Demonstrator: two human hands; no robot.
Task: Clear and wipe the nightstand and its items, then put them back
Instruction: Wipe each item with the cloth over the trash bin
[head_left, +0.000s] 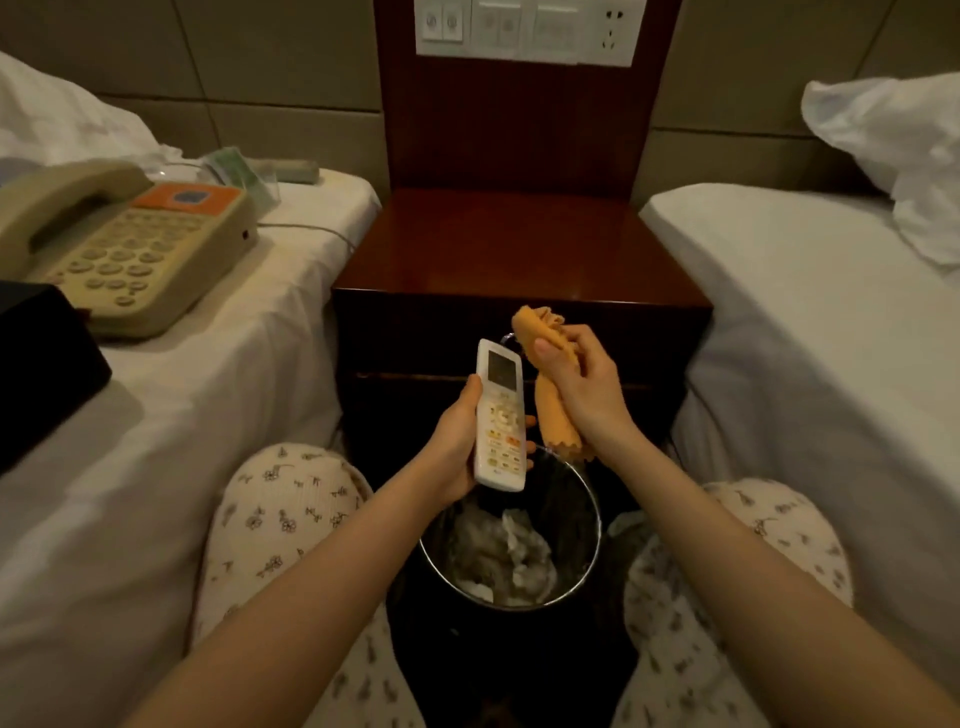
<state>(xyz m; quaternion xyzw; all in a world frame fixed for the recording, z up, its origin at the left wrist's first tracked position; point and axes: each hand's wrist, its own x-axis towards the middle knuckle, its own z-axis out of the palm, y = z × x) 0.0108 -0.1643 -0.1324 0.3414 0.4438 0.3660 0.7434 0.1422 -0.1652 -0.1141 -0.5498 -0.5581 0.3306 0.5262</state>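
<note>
Orange cloth (556, 415) bunched in right hand (582, 379); left hand (452, 441) grips remote (498, 415) above bin (597, 530): slack grip may drop it in.

White remote (498, 415) upright beside bunched orange cloth (557, 418), before dark nightstand (519, 249).

A round, metal-rimmed waste bin (574, 525) stands at lower centre of the frame, with crumpled pale paper (511, 556) inside it. A white-sheeted bed (208, 405) fills the left side and another bed (810, 364) the right. A rumpled white pillow (893, 140) lies at upper right. A white switch and socket panel (524, 31) sits at top centre, with padded beige wall panels (291, 57) on both sides of it.
</note>
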